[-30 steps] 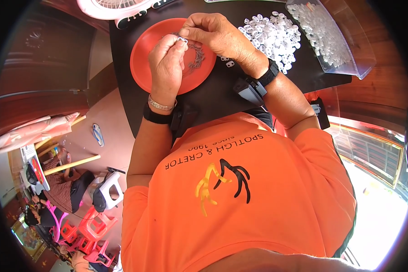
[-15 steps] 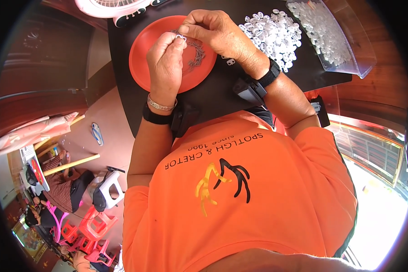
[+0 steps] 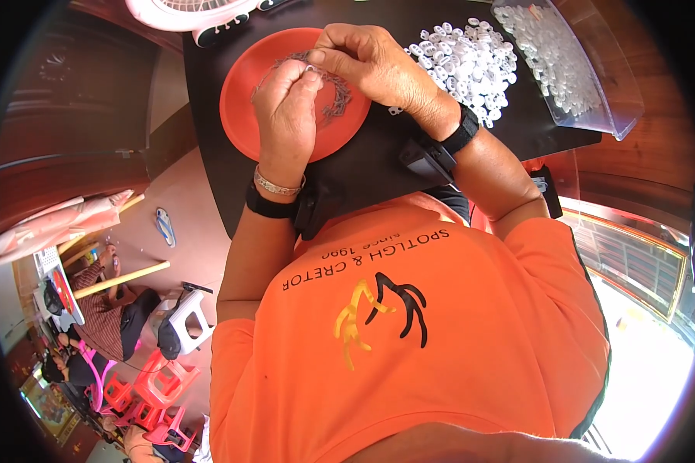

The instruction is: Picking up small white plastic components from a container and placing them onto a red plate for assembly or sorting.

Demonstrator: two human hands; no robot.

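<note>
My left hand (image 3: 286, 108) and my right hand (image 3: 371, 65) meet above an orange-red plate (image 3: 243, 100) on a black table (image 3: 378, 162). The fingertips of both hands pinch a small white piece and a thin dark chain (image 3: 336, 100) that trails down onto the plate. A pile of small white plastic pieces (image 3: 463, 62) lies just right of my right hand. Each wrist carries a black band, and the left also has a silver bracelet.
A clear plastic tray (image 3: 571, 69) with more white pieces sits at the table's far right. A white and pink fan (image 3: 185, 11) stands at the top edge. Down at the left are other people, a white stool (image 3: 185, 320) and red plastic stools (image 3: 150, 390).
Both hands stay together over the plate, with small finger movements on the chain and white piece. Nothing else has visibly moved.
</note>
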